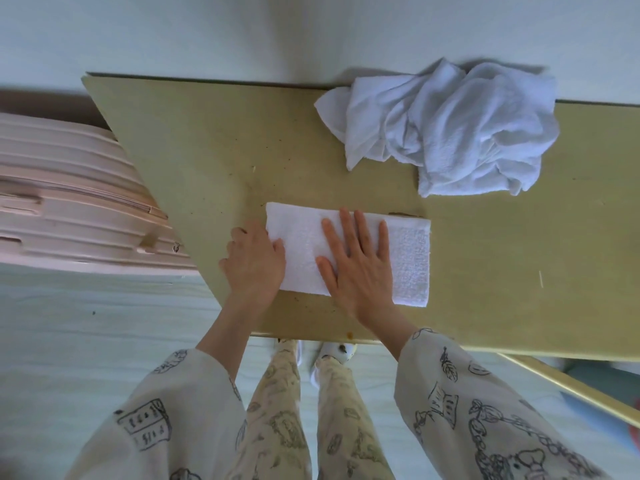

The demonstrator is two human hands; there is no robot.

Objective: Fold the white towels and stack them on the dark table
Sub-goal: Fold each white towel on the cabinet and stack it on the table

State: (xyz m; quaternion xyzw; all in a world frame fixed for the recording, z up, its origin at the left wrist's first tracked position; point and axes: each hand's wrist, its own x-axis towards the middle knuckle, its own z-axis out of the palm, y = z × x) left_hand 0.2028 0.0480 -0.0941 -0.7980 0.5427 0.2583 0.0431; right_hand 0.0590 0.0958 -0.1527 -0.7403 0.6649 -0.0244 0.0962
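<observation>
right hand (360,271) flat on folded towel (408,258) | left hand (254,265) at its left edge | crumpled towels (450,129) beyond

One folded towel (349,249) lies at the centre of the one table (207,140). One heap of loose towels (446,129) sits at 1 o'clock from it; how many towels are in the heap cannot be told. Two hands are in view: the left hand (254,263) and the right hand (358,263). One pink suitcase (72,202) stands at 9 o'clock.
</observation>
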